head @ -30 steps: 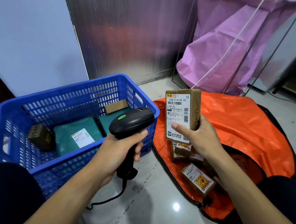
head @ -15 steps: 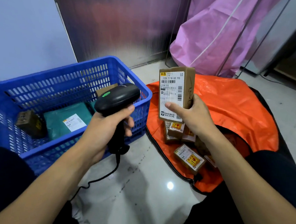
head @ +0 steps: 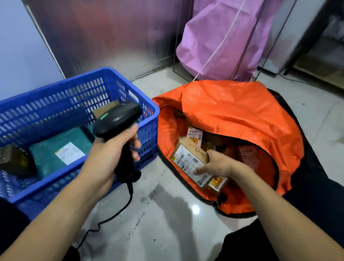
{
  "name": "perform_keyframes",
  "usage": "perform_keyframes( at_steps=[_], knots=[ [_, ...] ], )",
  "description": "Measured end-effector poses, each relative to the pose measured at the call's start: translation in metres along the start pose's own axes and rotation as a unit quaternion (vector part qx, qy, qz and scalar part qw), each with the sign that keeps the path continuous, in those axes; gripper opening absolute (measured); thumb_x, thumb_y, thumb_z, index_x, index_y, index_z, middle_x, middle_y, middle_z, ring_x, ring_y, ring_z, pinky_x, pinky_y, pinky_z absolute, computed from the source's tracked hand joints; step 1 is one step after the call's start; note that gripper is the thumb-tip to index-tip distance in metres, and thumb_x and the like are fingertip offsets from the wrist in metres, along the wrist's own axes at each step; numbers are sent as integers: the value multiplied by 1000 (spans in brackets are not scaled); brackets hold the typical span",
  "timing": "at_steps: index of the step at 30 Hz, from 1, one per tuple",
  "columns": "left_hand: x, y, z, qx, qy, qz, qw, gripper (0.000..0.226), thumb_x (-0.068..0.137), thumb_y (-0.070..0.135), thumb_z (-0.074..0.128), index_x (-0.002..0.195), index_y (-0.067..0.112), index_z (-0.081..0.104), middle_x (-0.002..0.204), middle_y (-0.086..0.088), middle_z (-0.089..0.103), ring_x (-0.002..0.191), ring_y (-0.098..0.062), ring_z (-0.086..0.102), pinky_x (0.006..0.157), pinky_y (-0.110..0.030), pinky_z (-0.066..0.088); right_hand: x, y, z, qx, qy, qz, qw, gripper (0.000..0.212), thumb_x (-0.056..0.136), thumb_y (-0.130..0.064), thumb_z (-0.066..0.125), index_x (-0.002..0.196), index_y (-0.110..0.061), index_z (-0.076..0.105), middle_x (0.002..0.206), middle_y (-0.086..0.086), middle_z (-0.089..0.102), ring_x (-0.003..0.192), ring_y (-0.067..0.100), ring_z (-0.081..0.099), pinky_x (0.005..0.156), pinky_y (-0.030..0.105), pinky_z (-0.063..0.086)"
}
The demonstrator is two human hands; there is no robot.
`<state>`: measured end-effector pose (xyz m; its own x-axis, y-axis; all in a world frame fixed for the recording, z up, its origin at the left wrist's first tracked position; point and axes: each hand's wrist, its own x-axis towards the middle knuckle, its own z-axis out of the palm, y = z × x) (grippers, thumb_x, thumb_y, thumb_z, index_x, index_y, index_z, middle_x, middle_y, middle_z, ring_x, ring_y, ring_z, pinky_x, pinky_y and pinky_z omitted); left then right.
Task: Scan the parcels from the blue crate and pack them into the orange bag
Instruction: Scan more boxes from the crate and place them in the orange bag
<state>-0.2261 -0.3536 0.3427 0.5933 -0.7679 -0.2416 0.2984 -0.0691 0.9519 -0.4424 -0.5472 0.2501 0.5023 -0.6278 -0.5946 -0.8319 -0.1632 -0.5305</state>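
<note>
My left hand (head: 112,154) grips a black barcode scanner (head: 119,116) upright in front of the blue crate (head: 47,93). Inside the crate lie a green mailer with a white label (head: 63,153), a small dark box (head: 12,160) and a brown box partly hidden behind the scanner. My right hand (head: 215,164) holds a brown cardboard parcel with a white label (head: 187,162) low inside the mouth of the orange bag (head: 239,114). Several labelled parcels (head: 195,134) lie in the bag around it.
A pink bag on a wire frame (head: 218,35) stands behind the orange bag. The scanner cable (head: 108,217) trails over the pale tiled floor (head: 160,221). A grey wall panel rises behind the crate. My dark-clothed knees sit at both lower corners.
My right hand has lowered the brown parcel from in front of the scanner down into the orange bag. The left hand still holds the scanner near the crate.
</note>
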Motion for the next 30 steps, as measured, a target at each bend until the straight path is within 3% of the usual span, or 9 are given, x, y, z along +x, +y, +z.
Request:
perform_keyframes(
  at_steps=[2,6,8,12,14,17,20,24,30],
  knots=[
    [-6,-3,10,20,-8,-3,1000,19,97,28,67,88,11,66,77,-8,67,53,-18,55,49,-23,47,19,25,9,40,9,38,998,41,80,-26,87,107,-14,59,103,5,74,88,16,72,83,36,61],
    [-5,-10,25,28,-34,-30,999,22,96,30,69,92,9,70,88,-13,73,59,-20,62,55,-24,52,20,65,15,80,52,148,984,60,82,-22,86,122,-4,44,103,5,65,81,14,66,61,25,53],
    [0,-12,28,42,-48,-38,997,26,97,33,68,93,8,70,90,-14,74,61,-22,64,60,-28,55,20,86,16,127,67,186,972,56,84,-18,83,124,3,52,103,10,70,78,19,69,60,27,53],
    [8,-15,27,70,-43,-48,995,36,97,43,67,95,7,70,88,-16,75,62,-24,67,68,-36,57,17,115,21,324,79,258,907,41,85,-12,80,119,0,58,102,15,72,96,25,71,93,40,60],
    [11,-15,25,87,-39,-45,994,38,97,45,66,94,7,70,87,-16,75,63,-25,67,70,-38,58,15,121,22,365,95,265,887,36,87,-16,79,114,-4,59,100,12,67,99,23,66,97,40,58],
    [14,-15,21,98,-40,-39,994,38,98,46,66,94,8,69,85,-14,74,66,-26,68,69,-38,59,17,120,18,371,120,260,884,41,85,-35,80,113,-9,64,100,10,72,85,20,67,71,31,59],
    [14,-15,18,97,-46,-39,993,38,98,45,66,96,7,69,84,-14,73,68,-26,68,74,-40,61,18,115,18,409,122,257,867,47,84,-57,71,111,-18,67,102,7,76,60,16,59,46,25,43],
    [13,-17,17,101,-44,-39,993,38,98,42,67,97,5,70,82,-15,72,67,-26,67,74,-39,60,23,115,21,424,150,256,856,48,88,-59,63,112,-18,68,94,8,71,59,18,53,49,26,38],
    [14,-19,16,104,-55,-40,992,35,98,41,68,92,7,69,80,-15,71,66,-27,67,69,-35,60,35,119,28,417,192,243,854,46,86,-45,76,109,-7,69,88,8,70,65,19,53,55,30,44]
  ],
)
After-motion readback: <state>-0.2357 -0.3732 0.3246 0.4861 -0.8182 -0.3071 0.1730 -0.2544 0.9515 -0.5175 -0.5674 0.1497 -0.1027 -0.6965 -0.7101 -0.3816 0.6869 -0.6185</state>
